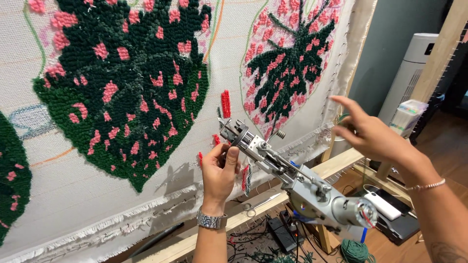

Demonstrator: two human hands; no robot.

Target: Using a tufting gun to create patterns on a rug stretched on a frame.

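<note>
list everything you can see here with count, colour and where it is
tufting gun: one, silver metal, centre, nose toward the cloth
backing cloth: one, off-white, stretched on the frame, fills the left and top
tufted leaf shapes: three in view, dark green with pink spots, on the cloth
red tufted patches: a few, red, on the cloth by the gun's nose
wooden frame: one, pale wood, along the cloth's lower and right edges
scissors: one pair, silver, on the frame's lower rail
yarn ball: one, green, bottom, on the floor
tower fan: one, white, right background
left hand: one, wristwatch, holds the gun near its nose
right hand: one, bracelet, raised and open, holding nothing
</note>
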